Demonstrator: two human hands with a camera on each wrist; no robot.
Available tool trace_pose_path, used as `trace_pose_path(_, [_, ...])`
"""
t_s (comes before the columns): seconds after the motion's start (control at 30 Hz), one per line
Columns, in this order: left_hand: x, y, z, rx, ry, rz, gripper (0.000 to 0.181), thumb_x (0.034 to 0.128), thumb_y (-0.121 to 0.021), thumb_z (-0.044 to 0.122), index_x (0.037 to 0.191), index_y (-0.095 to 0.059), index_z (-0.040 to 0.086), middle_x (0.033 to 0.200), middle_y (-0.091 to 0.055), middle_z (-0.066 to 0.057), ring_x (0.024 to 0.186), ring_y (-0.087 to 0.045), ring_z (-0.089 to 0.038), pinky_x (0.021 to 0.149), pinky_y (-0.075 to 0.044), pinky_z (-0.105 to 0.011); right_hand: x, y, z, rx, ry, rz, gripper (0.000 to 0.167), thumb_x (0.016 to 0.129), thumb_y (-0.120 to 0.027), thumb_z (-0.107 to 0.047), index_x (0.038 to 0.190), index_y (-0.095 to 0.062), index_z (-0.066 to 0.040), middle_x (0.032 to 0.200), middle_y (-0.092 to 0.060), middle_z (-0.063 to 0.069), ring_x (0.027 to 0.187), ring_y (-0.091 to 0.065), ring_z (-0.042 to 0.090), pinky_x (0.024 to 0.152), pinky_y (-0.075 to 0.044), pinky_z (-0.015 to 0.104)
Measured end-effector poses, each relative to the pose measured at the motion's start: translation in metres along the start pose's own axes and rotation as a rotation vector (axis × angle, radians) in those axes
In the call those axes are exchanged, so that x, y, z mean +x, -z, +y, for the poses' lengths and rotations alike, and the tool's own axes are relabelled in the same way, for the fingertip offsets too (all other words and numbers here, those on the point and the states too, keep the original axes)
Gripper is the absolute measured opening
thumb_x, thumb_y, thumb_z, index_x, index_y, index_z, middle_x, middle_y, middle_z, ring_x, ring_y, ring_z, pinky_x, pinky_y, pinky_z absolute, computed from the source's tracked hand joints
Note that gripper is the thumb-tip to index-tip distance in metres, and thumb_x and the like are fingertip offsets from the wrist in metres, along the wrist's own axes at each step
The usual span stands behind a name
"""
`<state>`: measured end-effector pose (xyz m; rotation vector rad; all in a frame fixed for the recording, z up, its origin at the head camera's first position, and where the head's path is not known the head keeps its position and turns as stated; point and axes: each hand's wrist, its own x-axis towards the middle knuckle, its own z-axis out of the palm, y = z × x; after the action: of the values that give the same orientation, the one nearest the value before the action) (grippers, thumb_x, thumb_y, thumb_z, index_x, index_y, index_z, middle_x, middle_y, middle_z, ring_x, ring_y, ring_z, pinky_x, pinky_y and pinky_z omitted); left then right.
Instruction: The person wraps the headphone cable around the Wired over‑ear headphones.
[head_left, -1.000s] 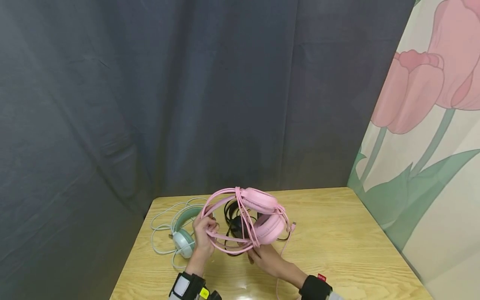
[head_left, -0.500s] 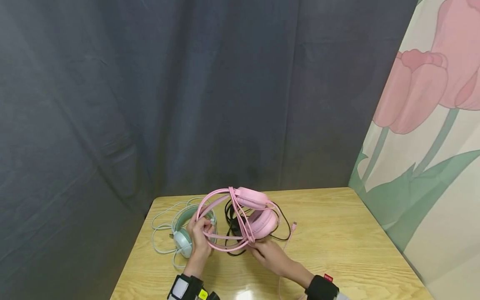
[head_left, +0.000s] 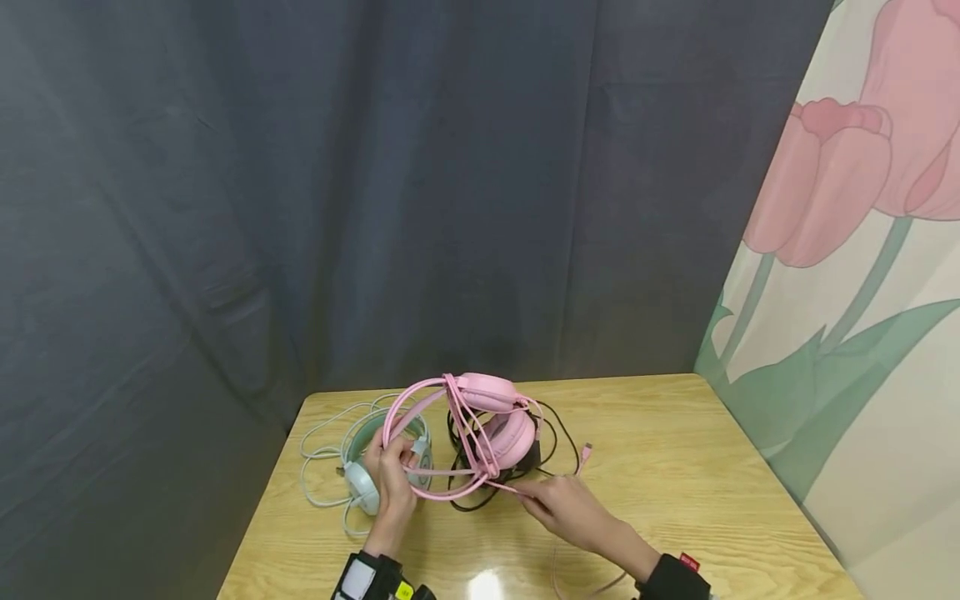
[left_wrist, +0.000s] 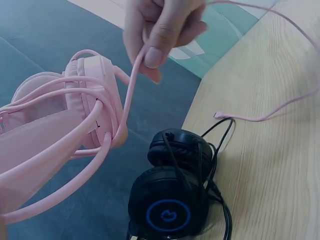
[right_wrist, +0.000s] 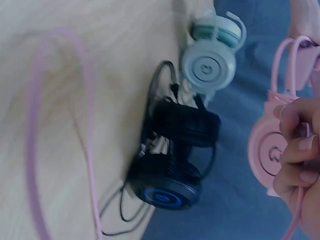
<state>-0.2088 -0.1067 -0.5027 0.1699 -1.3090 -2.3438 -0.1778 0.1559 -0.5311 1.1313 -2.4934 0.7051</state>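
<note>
Pink over-ear headphones (head_left: 487, 392) hang above the table, their own cable wound several times around the headband and ear cups. My left hand (head_left: 395, 483) grips them by the headband. My right hand (head_left: 573, 510) pinches the pink cable (left_wrist: 131, 95) close to the lower ear cup, and a stretch of it runs taut from the wrapped part to my fingers. From there the loose length loops down to the tabletop, where its plug (head_left: 587, 451) lies. In the left wrist view, my thumb and fingertips close on the cable.
Black headphones (left_wrist: 167, 215) with a blue ring lie on the table (head_left: 675, 467) beneath the pink pair, cable coiled around them. Mint-green headphones (head_left: 362, 487) with a pale tangled cable lie at the left. A dark curtain (head_left: 450, 208) stands behind the table.
My right hand has moved right and pulled out a length of cable from the wrap. My left hand and the pink headphones have shifted left, showing more of the black headphones' cable.
</note>
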Motion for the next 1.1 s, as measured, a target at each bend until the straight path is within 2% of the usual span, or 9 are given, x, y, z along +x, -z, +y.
trace_pose_path(0.17, [-0.002, 0.0, -0.003, 0.014, 0.003, 0.026, 0.042, 0.0724, -0.044, -0.014, 0.112, -0.06, -0.013, 0.058, -0.04, 0.0, 0.045, -0.034, -0.007, 0.04, -0.031, -0.017, 0.0, 0.011, 0.002, -0.06, -0.023, 0.001, 0.011, 0.09, -0.071, -0.012, 0.098, -0.075, -0.018, 0.059, -0.038, -0.022, 0.051, -0.019, -0.009, 0.044, -0.017, 0.011])
trace_pose_path(0.3, [-0.003, 0.003, -0.003, 0.016, -0.01, 0.04, 0.044, 0.0725, -0.044, -0.014, 0.113, -0.06, -0.013, 0.058, -0.04, 0.001, 0.044, -0.034, -0.007, 0.04, -0.03, -0.016, 0.0, 0.021, 0.002, -0.103, -0.057, -0.033, 0.01, 0.09, -0.071, -0.014, 0.098, -0.076, -0.018, 0.062, -0.051, -0.018, 0.051, -0.022, -0.007, 0.042, -0.021, 0.013])
trace_pose_path(0.4, [-0.003, 0.005, -0.003, 0.053, -0.068, 0.036, 0.039, 0.0714, -0.045, -0.015, 0.107, -0.061, -0.013, 0.057, -0.04, 0.0, 0.044, -0.035, -0.008, 0.04, -0.032, -0.018, 0.002, 0.036, 0.006, -0.149, -0.091, -0.048, 0.009, 0.09, -0.071, -0.016, 0.098, -0.077, -0.017, 0.069, -0.064, -0.012, 0.051, -0.029, -0.006, 0.043, -0.03, 0.016])
trace_pose_path(0.5, [0.001, 0.008, -0.002, 0.156, -0.149, 0.04, 0.027, 0.0696, -0.047, -0.014, 0.092, -0.061, -0.009, 0.055, -0.042, 0.0, 0.044, -0.037, -0.009, 0.04, -0.034, -0.019, 0.003, 0.056, 0.01, -0.2, -0.106, 0.013, 0.008, 0.088, -0.072, -0.015, 0.095, -0.077, -0.017, 0.073, -0.067, -0.01, 0.052, -0.036, -0.005, 0.044, -0.034, 0.018])
trace_pose_path(0.6, [0.007, 0.011, -0.001, 0.215, -0.17, 0.062, 0.019, 0.0693, -0.049, -0.014, 0.084, -0.058, -0.006, 0.054, -0.043, 0.001, 0.044, -0.038, -0.009, 0.041, -0.034, -0.02, 0.003, 0.074, 0.012, -0.257, -0.069, 0.097, 0.009, 0.083, -0.077, -0.015, 0.09, -0.076, -0.02, 0.071, -0.065, -0.012, 0.052, -0.039, -0.004, 0.042, -0.031, 0.017])
trace_pose_path(0.77, [0.01, 0.017, -0.004, 0.162, -0.087, 0.106, 0.028, 0.0707, -0.047, -0.016, 0.094, -0.062, -0.008, 0.055, -0.041, 0.001, 0.044, -0.036, -0.008, 0.04, -0.032, -0.019, 0.006, 0.089, 0.008, -0.324, 0.07, 0.168, 0.011, 0.077, -0.08, -0.019, 0.086, -0.075, -0.025, 0.071, -0.064, -0.015, 0.054, -0.049, -0.001, 0.041, -0.027, 0.013])
trace_pose_path(0.9, [0.01, 0.017, -0.006, 0.178, -0.065, 0.093, 0.032, 0.0711, -0.047, -0.014, 0.098, -0.063, -0.01, 0.057, -0.042, 0.0, 0.046, -0.036, -0.008, 0.041, -0.033, -0.018, 0.014, 0.092, 0.002, -0.359, 0.173, 0.221, 0.005, 0.084, -0.07, -0.026, 0.085, -0.074, -0.024, 0.072, -0.062, -0.014, 0.058, -0.053, 0.005, 0.042, -0.034, 0.016])
trace_pose_path(1.0, [0.008, 0.015, -0.007, 0.191, -0.054, 0.091, 0.03, 0.0705, -0.048, -0.012, 0.096, -0.064, -0.01, 0.058, -0.043, -0.001, 0.047, -0.037, -0.008, 0.042, -0.034, -0.018, 0.02, 0.091, 0.001, -0.362, 0.215, 0.277, 0.019, 0.094, -0.059, -0.031, 0.085, -0.072, -0.021, 0.071, -0.061, -0.012, 0.056, -0.047, 0.006, 0.043, -0.036, 0.018])
trace_pose_path(1.1, [0.006, 0.012, -0.007, 0.182, -0.025, 0.052, 0.027, 0.071, -0.047, -0.013, 0.094, -0.062, -0.011, 0.058, -0.042, -0.001, 0.047, -0.036, -0.008, 0.042, -0.033, -0.017, 0.027, 0.092, 0.002, -0.331, 0.246, 0.325, 0.03, 0.101, -0.049, -0.032, 0.085, -0.071, -0.018, 0.066, -0.052, -0.01, 0.052, -0.034, 0.003, 0.043, -0.029, 0.017])
